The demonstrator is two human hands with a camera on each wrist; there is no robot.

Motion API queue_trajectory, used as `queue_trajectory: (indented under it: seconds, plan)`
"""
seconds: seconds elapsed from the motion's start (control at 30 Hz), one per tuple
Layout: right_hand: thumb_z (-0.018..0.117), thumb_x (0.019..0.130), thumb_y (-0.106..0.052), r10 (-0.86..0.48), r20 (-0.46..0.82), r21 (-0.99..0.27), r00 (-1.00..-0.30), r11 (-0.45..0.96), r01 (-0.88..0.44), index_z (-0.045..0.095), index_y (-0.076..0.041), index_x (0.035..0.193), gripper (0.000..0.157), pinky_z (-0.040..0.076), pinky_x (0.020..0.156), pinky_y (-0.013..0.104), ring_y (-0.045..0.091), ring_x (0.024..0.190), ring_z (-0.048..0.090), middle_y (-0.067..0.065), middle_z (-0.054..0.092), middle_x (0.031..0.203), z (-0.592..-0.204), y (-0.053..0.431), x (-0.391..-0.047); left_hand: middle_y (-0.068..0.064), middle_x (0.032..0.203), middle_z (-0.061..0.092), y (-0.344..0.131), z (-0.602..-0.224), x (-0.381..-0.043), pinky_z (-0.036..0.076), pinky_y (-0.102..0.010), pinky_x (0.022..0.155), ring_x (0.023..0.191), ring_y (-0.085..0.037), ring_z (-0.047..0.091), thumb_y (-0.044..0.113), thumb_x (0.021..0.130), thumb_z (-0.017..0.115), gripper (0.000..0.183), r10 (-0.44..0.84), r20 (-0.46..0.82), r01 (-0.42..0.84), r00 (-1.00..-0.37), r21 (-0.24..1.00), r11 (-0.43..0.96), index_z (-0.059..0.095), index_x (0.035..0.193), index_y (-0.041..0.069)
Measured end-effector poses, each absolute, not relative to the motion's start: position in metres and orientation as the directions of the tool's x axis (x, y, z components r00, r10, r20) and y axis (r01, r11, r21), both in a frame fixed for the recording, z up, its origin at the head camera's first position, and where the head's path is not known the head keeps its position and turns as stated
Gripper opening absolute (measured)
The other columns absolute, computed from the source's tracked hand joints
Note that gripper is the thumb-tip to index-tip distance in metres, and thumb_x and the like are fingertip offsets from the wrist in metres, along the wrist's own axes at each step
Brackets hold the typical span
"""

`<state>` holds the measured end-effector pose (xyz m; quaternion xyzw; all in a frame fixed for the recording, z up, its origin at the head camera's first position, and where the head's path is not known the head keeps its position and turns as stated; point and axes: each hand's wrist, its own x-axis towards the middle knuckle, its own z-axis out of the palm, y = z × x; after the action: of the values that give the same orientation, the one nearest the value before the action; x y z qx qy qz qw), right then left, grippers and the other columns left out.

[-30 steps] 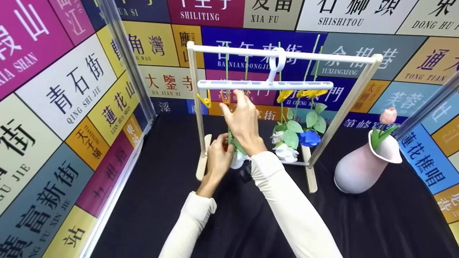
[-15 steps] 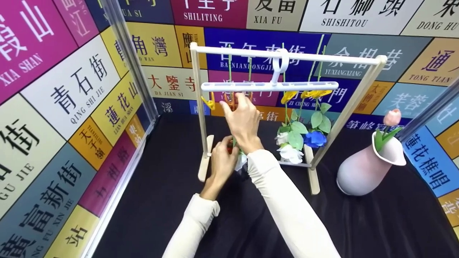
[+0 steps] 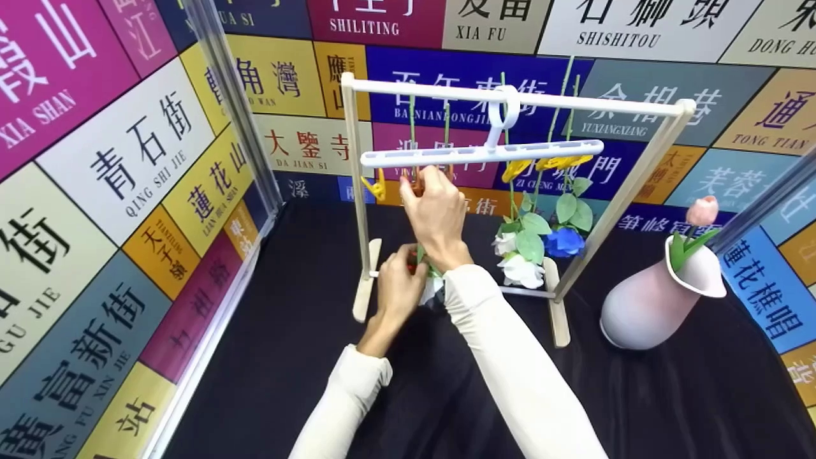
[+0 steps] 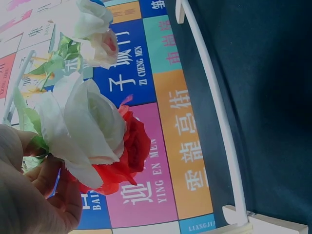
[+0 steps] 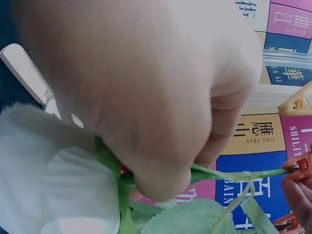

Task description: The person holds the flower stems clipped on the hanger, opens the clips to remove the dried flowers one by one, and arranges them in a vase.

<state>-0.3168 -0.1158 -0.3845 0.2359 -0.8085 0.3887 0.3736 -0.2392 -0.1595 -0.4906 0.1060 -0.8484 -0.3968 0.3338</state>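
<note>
My left hand (image 3: 400, 280) pinches the stem just behind a white artificial rose (image 4: 87, 126), low at the rack's left side. A red rose (image 4: 138, 146) sits partly hidden behind the white one. Above it, my right hand (image 3: 440, 210) reaches to the underside of a white clip hanger (image 3: 433, 156). In the right wrist view its fingertips (image 5: 298, 202) pinch an orange clip (image 5: 301, 168), with the end of a green stem (image 5: 268, 173) in the clip's jaws. Another orange clip (image 5: 288, 225) shows just below. The hanger tilts, its left end lower.
The hanger hangs from a wooden rack (image 3: 628, 191). Yellow clips (image 3: 515, 170) on its right hold white roses (image 3: 523, 271) and a blue rose (image 3: 564, 242). A yellow clip (image 3: 376, 186) hangs at the left end. A vase (image 3: 656, 299) with a pink tulip (image 3: 702, 210) stands right.
The hanger has gone from nearly level to tilted, its left end dropping. Both hands keep their places at the clip and stem. The head view has shifted slightly.
</note>
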Motion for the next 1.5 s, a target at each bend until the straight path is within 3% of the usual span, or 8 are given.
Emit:
queue_trajectory:
  seconds: [0.23,0.57,1.17,1.5]
  plan:
    - [0.073,0.086,-0.023,-0.107,0.815,-0.42,-0.57,0.567,-0.708,0.06,-0.008,0.076,0.022,0.049,0.054,0.041,0.025,0.057,0.058,0.003,0.06,0.068,-0.383,-0.113,-0.317,-0.008,0.084,0.072,-0.16,-0.49,-0.237,0.053,-0.038,0.068,0.074,-0.024,0.067,0.009,0.08,0.067,0.025,-0.456,0.446,0.08,-0.77,0.777,0.624,0.072,0.105,0.009]
    - [0.072,0.088,-0.029,-0.144,0.81,-0.397,-0.568,0.578,-0.713,0.061,-0.007,0.078,0.026,0.049,0.054,0.041,0.026,0.057,0.059,0.004,0.06,0.069,-0.386,-0.111,-0.318,0.0,0.073,0.069,-0.158,-0.497,-0.228,0.049,-0.028,0.061,0.064,-0.011,0.061,0.009,0.079,0.066,0.023,-0.474,0.365,0.096,-0.801,0.86,0.501,0.074,0.101,0.01]
    - [0.074,0.089,-0.029,-0.189,0.799,-0.408,-0.571,0.526,-0.746,0.065,-0.004,0.103,0.03,0.053,0.061,0.041,0.026,0.068,0.065,0.007,0.067,0.081,-0.386,-0.107,-0.319,0.008,0.063,0.063,-0.151,-0.505,-0.201,0.045,-0.025,0.064,0.06,-0.007,0.055,0.009,0.078,0.068,0.02,-0.505,0.293,0.084,-0.812,0.915,0.394,0.075,0.096,0.014]
    - [0.074,0.089,-0.03,-0.206,0.784,-0.406,-0.585,0.543,-0.735,0.064,-0.005,0.105,0.032,0.055,0.064,0.041,0.026,0.073,0.068,0.008,0.07,0.086,-0.388,-0.103,-0.318,0.009,0.061,0.062,-0.148,-0.511,-0.188,0.043,-0.023,0.062,0.058,-0.005,0.052,0.009,0.081,0.069,0.017,-0.491,0.257,0.098,-0.832,0.94,0.327,0.074,0.096,0.013]
